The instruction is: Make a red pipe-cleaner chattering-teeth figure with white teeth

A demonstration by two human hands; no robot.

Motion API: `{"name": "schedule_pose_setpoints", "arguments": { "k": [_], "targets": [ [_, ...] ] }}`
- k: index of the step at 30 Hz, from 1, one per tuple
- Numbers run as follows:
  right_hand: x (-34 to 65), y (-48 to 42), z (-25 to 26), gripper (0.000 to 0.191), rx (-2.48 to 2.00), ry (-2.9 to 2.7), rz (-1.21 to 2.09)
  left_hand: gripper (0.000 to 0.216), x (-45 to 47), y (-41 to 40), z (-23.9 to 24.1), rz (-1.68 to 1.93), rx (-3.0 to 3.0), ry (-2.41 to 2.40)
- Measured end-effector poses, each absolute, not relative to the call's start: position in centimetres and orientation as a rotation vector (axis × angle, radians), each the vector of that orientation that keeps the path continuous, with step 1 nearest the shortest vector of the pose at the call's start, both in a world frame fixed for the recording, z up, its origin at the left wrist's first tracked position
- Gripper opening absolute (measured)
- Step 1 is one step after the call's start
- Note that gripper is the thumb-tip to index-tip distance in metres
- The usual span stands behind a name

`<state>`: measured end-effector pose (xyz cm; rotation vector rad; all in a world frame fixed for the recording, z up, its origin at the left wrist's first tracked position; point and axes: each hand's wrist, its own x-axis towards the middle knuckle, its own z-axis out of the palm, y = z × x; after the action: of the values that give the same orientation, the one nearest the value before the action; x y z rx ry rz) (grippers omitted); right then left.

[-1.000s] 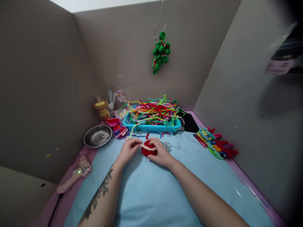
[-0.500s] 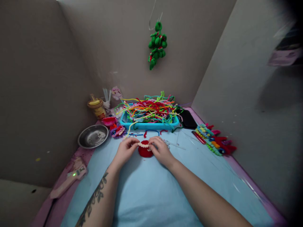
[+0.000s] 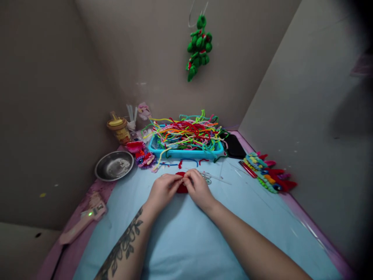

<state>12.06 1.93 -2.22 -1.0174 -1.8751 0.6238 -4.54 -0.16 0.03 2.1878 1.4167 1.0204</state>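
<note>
My left hand (image 3: 166,186) and my right hand (image 3: 197,186) meet in the middle of the table, thumbs and fingers pinched, fingertips touching or almost touching. Between them is a short cream strip of knotted or crocheted yarn, plain in the earlier frame and now mostly covered by the fingers. Just beneath the fingertips lies a round red yarn piece (image 3: 182,189), partly hidden by both hands. Beyond my right hand are scissors (image 3: 206,177) and a thin pale stick (image 3: 220,180) on the blue cloth.
A blue tray (image 3: 186,153) heaped with coloured yarn stands at the back, a black phone (image 3: 235,146) to its right. At left are a steel bowl (image 3: 107,171) with small white bits and a pink glue gun (image 3: 84,222). Colourful crocheted pieces (image 3: 269,173) lie at right.
My hands have come together, left hand moving right, so the cream strip that stretched between them is now mostly hidden. The view has shifted slightly.
</note>
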Motion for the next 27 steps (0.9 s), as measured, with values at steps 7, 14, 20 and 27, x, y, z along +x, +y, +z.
{"name": "schedule_pose_setpoints", "arguments": {
  "k": [7,14,20,27],
  "targets": [
    [14.5,3.5,-1.7,0.027,-0.943,-2.070,0.670,0.017,-6.0,0.2,0.3,0.862,2.181,1.422],
    [13.8,2.9,-2.0,0.027,-0.823,-2.164,0.727,0.016,-5.8,0.0,0.5,0.733,2.190,1.311],
    [13.7,3.1,-2.3,0.032,-0.806,-2.160,0.756,0.014,-5.7,0.0,0.6,0.718,2.166,1.299],
    [13.7,3.2,-2.1,0.032,-0.806,-2.143,0.776,0.015,-5.5,0.2,0.4,0.781,2.134,1.304]
  ]
}}
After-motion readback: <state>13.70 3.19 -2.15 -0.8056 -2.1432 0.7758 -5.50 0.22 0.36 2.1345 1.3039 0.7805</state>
